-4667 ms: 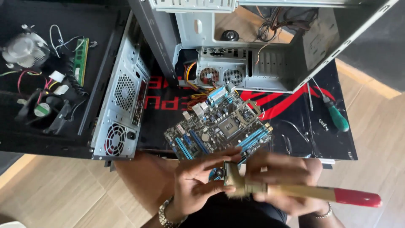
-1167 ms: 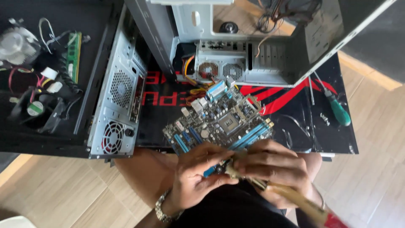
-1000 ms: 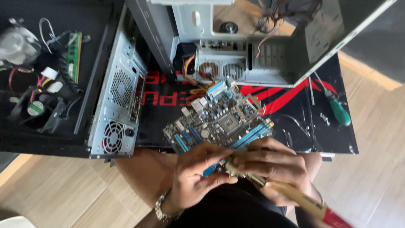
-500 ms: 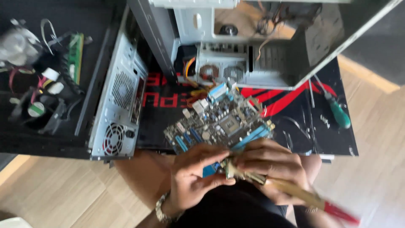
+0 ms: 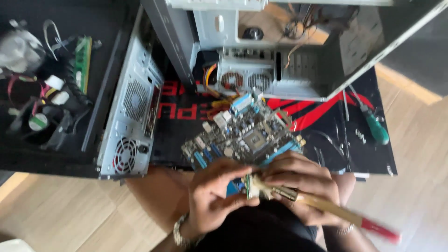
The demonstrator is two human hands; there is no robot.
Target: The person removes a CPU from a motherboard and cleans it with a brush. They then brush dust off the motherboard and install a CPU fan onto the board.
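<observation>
A motherboard (image 5: 245,135) with blue slots lies tilted on the black and red mat (image 5: 326,126), its near edge by my hands. My left hand (image 5: 217,198) pinches a small flat part (image 5: 248,185) between thumb and fingers, edge up. My right hand (image 5: 303,184) grips a paintbrush with a wooden handle and a red end (image 5: 340,214); its bristles meet the small part. The handle runs down to the right.
An open grey computer case (image 5: 280,70) stands behind the motherboard. A second case (image 5: 128,126) lies at the left, with fans, cables and a green memory stick (image 5: 83,63) beside it. A green-handled screwdriver (image 5: 373,123) rests on the mat at right. The floor is wooden.
Both hands stay together at the small part. The brush has shifted slightly, and its red end swings up into view at the lower right.
</observation>
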